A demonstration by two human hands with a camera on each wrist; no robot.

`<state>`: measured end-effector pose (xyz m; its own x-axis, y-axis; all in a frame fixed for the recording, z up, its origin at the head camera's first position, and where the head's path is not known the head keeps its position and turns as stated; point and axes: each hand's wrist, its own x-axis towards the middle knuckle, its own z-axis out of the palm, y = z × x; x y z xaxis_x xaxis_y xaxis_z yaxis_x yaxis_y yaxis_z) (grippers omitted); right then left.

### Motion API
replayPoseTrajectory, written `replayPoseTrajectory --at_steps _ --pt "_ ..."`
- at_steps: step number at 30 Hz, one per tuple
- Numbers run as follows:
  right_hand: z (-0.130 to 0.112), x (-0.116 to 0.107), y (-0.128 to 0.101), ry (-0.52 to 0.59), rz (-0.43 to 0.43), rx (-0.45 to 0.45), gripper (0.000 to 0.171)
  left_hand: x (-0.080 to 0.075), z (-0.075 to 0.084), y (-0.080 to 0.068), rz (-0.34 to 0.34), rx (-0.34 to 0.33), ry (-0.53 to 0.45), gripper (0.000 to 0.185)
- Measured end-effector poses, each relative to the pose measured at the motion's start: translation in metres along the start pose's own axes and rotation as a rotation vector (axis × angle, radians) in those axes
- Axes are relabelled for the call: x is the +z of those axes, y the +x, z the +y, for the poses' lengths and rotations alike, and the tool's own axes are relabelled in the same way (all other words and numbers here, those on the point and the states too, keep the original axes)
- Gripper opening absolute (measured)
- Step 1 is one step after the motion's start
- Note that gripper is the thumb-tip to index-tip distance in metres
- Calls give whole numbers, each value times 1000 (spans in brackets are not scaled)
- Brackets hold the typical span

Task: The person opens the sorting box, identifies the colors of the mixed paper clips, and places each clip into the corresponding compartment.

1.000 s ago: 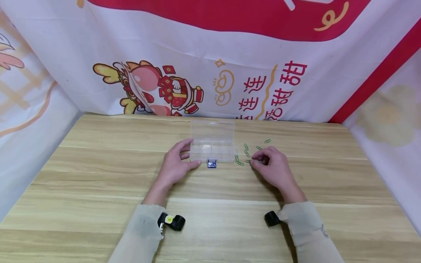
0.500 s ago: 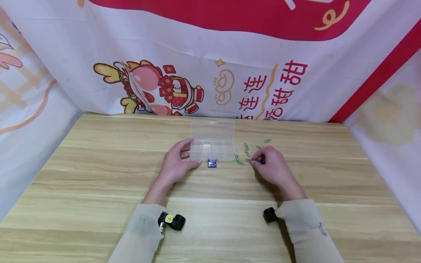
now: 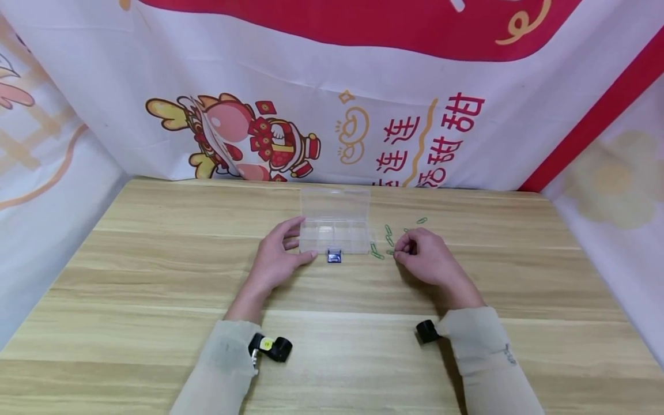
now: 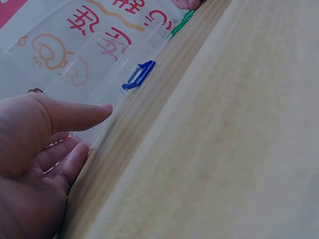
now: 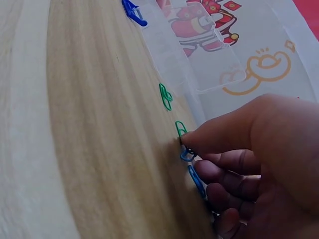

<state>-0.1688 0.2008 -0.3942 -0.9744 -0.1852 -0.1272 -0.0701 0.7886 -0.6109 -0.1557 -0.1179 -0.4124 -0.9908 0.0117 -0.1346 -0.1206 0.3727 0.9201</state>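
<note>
Right hand (image 3: pixel 426 255) low over the wood-grain tabletop (image 3: pixel 332 363).
Thumb and fingertip sit close together at a blue wire paper clip (image 5: pixel 187 155); whether pinched, I can't tell. I'd keep contact narrow: a green wire paper clip (image 5: pixel 180 127) crowds the thumb. My left hand (image 3: pixel 277 256), spread, grips the open transparent plastic box (image 3: pixel 346 246) leftward.

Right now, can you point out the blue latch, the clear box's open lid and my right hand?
Blue latch (image 3: pixel 334 257): head view, middle of its face.
Open lid (image 3: pixel 334 204): head view, middle of its clear panel.
Right hand (image 3: pixel 427 257): head view, back of the hand.
</note>
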Motion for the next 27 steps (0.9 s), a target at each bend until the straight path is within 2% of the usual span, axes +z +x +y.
replayPoseTrajectory --at_steps 9,21,27 --pt "1 -3 1 97 4 68 14 0 0 0 0 -3 -4 82" --pt "5 -3 2 177 53 72 16 0 -2 0 -3 -15 -16 82" --pt "2 -3 2 175 97 33 12 0 -1 0 0 -16 -14 82"
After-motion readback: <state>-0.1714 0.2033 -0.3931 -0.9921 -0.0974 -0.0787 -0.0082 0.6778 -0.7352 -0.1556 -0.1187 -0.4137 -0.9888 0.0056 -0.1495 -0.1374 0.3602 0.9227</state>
